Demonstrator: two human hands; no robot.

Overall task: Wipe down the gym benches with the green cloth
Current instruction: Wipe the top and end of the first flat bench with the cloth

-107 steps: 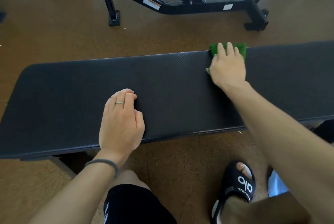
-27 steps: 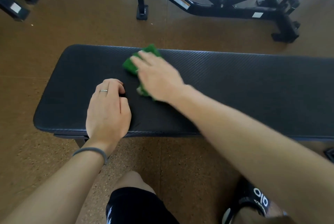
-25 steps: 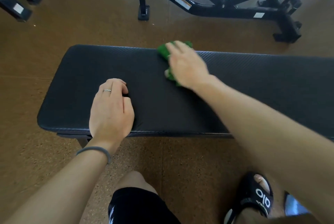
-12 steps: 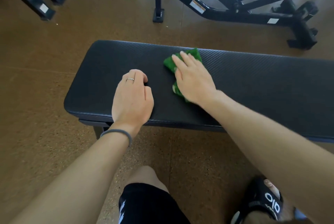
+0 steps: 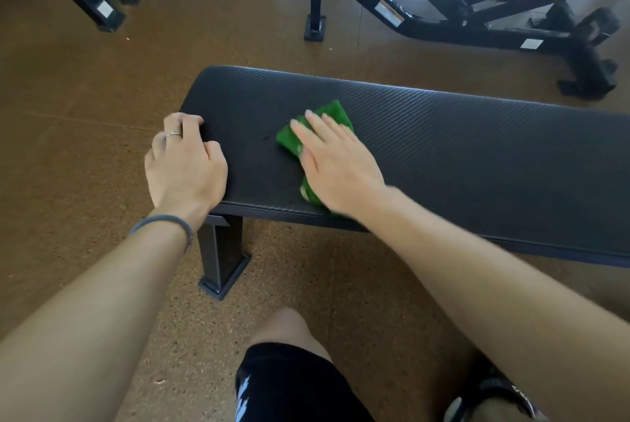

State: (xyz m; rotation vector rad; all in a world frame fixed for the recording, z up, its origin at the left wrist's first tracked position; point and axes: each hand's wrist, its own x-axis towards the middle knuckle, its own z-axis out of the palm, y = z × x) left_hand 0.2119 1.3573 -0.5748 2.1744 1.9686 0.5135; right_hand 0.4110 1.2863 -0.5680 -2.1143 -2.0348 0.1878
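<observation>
The black textured padded surface [image 5: 477,149] lies bare to the right of the right hand [image 5: 337,162], which presses the crumpled green cloth [image 5: 327,121]. The left hand [image 5: 184,162] blocks the left end corner. A black steel machine frame [image 5: 460,12] stands on the brown floor [image 5: 85,97] beyond the far edge.

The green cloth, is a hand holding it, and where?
Not gripped. The right hand presses flat on the middle of the green cloth, pinning it to the bench. The left hand rests on the bench's end.
</observation>
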